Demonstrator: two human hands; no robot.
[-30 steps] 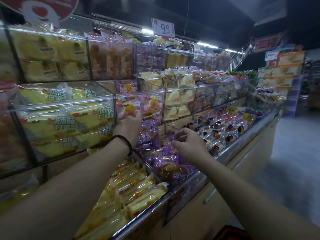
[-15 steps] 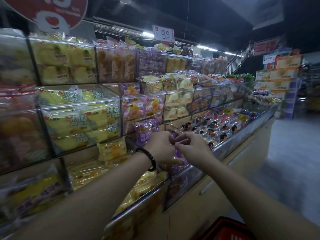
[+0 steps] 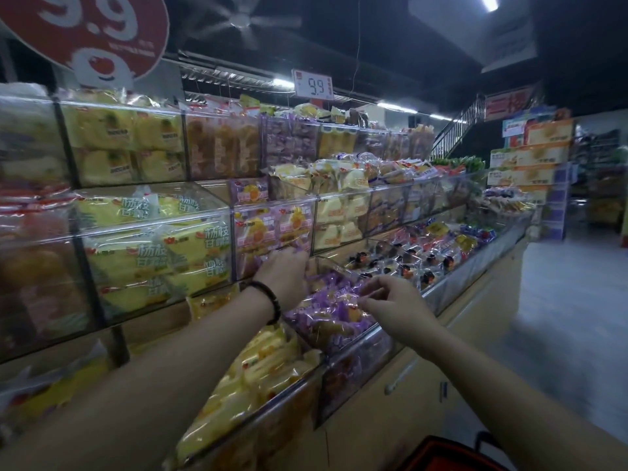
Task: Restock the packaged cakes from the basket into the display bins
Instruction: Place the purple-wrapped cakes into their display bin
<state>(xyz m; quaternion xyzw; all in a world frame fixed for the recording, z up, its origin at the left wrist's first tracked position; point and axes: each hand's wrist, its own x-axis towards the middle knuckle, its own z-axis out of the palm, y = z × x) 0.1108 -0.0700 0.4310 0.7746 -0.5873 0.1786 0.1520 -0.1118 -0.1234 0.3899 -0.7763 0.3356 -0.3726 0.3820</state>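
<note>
My left hand (image 3: 284, 277), with a dark bead bracelet on the wrist, reaches into the back of a clear display bin (image 3: 356, 360) full of purple packaged cakes (image 3: 326, 316). Its fingers curl down over a purple pack, and a bit of purple wrapper shows above the knuckles. My right hand (image 3: 396, 302) hovers over the front of the same bin, thumb and forefinger pinching the wrapper edge of another purple pack. The rim of the red basket (image 3: 448, 453) shows at the bottom edge, below my right forearm.
A bin of yellow cake packs (image 3: 258, 372) sits to the left of the purple one. Dark-topped pastries (image 3: 401, 263) fill the bin to the right. Stacked clear bins (image 3: 149, 256) rise behind. The grey aisle floor (image 3: 571, 317) runs along the right.
Both hands were together at the bin's front on a purple pack. The left has moved back and deeper into the bin; the right has shifted right over the front packs. My view has tilted up.
</note>
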